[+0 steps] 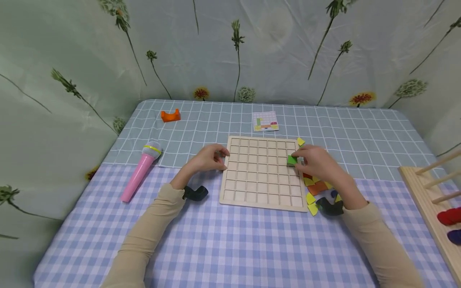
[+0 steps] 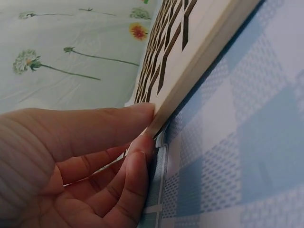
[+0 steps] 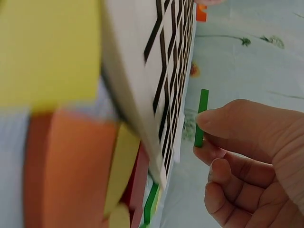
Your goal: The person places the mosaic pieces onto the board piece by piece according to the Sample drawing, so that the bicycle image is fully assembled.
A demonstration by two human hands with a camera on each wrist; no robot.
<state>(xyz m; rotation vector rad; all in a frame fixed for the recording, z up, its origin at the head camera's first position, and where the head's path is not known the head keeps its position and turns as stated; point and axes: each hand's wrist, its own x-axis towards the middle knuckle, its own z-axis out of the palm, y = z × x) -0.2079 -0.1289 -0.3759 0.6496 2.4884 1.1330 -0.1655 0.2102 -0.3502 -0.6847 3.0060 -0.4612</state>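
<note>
A square wooden grid board [image 1: 264, 173] lies flat on the table, its compartments holding no pieces. At its left edge my left hand [image 1: 210, 157] pinches the rim, thumb on top and fingers at the side, as the left wrist view [image 2: 90, 161] shows. My right hand [image 1: 318, 162] holds a thin green tile [image 1: 291, 161] between thumb and fingers. The tile is raised above the board's right side; in the right wrist view the green tile [image 3: 201, 118] is seen edge-on, apart from the board. Yellow pieces [image 1: 312, 209] and an orange piece [image 1: 317, 188] lie beside the board's right edge, partly hidden under my right hand.
Behind the board lies a printed pattern card [image 1: 265, 121]. A pink toy microphone [image 1: 141, 172] and an orange stand-like piece [image 1: 171, 115] are on the left. At the far right stands a wooden frame with pegs [image 1: 428, 208]. A flower-patterned curtain [image 1: 216, 48] hangs behind the table.
</note>
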